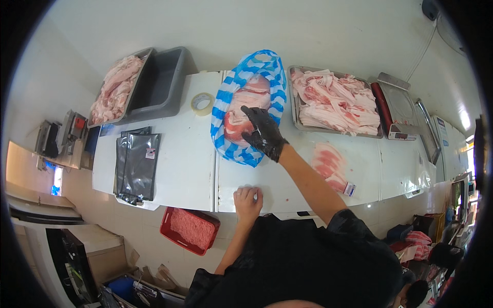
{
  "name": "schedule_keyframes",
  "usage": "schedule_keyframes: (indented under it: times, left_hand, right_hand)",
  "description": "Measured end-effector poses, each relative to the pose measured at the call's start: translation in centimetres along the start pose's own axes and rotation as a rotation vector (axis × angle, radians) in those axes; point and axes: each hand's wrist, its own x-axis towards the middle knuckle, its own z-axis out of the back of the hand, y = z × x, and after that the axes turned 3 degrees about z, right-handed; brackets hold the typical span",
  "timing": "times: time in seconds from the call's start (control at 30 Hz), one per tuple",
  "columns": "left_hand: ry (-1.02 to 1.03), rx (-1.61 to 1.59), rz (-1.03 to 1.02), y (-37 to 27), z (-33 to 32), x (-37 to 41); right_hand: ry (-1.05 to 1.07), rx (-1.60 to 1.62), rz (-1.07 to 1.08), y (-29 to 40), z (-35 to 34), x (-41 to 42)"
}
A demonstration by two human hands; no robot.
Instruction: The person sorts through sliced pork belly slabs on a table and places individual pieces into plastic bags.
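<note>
A blue-and-white striped plastic bag, its mouth spread wide, lies on the white tabletop with large pieces of raw meat inside. Over the near part of this meat is my right hand in a wet black glove, thumb and fingers apart. I cannot tell how firmly it touches the meat. My left hand, bare, rests at the table's near edge with its fingers loosely curled. A small pale spot shows beside its thumb; whether it is a held thing is unclear.
A tray of fatty meat strips and a digital scale stand right; meat slices lie nearer. Left are a tape roll, black plastic pouches, a grey tub and a meat tray. A red crate holds ground meat below.
</note>
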Motion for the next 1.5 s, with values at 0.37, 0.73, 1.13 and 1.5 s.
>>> schedule_keyframes:
  times: [0.37,0.73,1.13,1.5]
  left_hand:
    - [-0.024,0.024,0.010,0.0,-0.2,0.3]
    - [0.016,-0.216,0.198,0.5,0.5,0.4]
    - [-0.316,-0.660,0.275,2.1,-6.2,14.1]
    - [-0.243,-0.513,0.225,0.3,-5.2,15.0]
  right_hand:
    - [0.281,-0.463,-0.254,3.3,-4.6,2.6]
    - [0.338,-0.478,-0.322,2.5,-5.4,3.8]
    - [0.284,-0.414,-0.262,2.0,-4.9,4.2]
    - [0.360,-0.411,-0.234,1.0,-4.8,3.5]
